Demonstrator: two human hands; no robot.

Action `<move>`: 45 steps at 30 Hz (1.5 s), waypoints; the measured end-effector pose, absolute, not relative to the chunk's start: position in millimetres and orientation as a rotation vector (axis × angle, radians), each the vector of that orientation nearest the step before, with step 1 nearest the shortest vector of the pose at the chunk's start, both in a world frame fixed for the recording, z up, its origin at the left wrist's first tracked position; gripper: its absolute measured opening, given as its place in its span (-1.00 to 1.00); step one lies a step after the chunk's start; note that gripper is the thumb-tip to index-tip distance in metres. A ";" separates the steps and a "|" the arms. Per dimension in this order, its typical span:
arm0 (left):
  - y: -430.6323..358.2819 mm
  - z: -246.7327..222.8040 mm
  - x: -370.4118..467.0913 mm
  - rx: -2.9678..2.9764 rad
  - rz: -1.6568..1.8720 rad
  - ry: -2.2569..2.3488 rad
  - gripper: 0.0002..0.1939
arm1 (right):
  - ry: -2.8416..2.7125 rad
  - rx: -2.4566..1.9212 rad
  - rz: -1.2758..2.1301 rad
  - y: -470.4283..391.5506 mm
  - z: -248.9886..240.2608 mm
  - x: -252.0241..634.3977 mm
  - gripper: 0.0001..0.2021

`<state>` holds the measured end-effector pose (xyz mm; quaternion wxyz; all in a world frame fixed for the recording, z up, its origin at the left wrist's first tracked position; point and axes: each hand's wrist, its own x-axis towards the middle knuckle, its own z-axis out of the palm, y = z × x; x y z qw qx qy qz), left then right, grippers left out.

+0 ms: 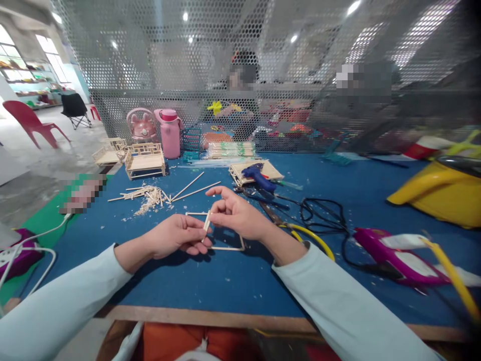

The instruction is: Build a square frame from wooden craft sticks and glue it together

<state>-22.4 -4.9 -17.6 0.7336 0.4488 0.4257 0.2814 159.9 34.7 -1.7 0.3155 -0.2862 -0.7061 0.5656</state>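
Observation:
Both hands meet over the middle of the blue table (240, 286). My left hand (183, 234) pinches the lower end of short pale wooden sticks (207, 221), and my right hand (237, 214) has its thumb and fingers closed on their upper end. Behind and below the hands, a thin stick frame (227, 248) lies flat on the table, partly hidden by them. Beyond my left hand is a pile of loose sticks and chips (152, 196). A blue glue gun (259, 176) rests on a small wooden stick piece (276, 173) beyond my right hand.
Small stick furniture (146, 161) and a pink bottle (171, 135) stand at the back left. To the right are scissors (274, 215), black cable (326, 215), a purple tool (402, 258) and a yellow container (439, 185). A person sits behind the perforated screen (293, 65).

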 end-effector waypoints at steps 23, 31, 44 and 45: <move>-2.3 -19.1 -10.6 1.987 1.056 1.203 -0.81 | -1.356 -0.901 1.468 28.8 -11.4 148.3 -0.74; -5.4 -20.1 -8.9 2.032 1.127 1.276 -0.76 | -1.424 -0.928 1.316 26.4 -5.9 148.7 -0.73; -5.4 -17.8 -6.1 1.473 1.101 1.044 -0.55 | -1.429 -0.899 1.279 26.8 -4.8 151.0 -0.76; -4.8 -18.0 -5.9 1.500 1.101 1.085 -0.56 | -1.436 -0.902 1.278 26.7 -5.3 150.3 -0.76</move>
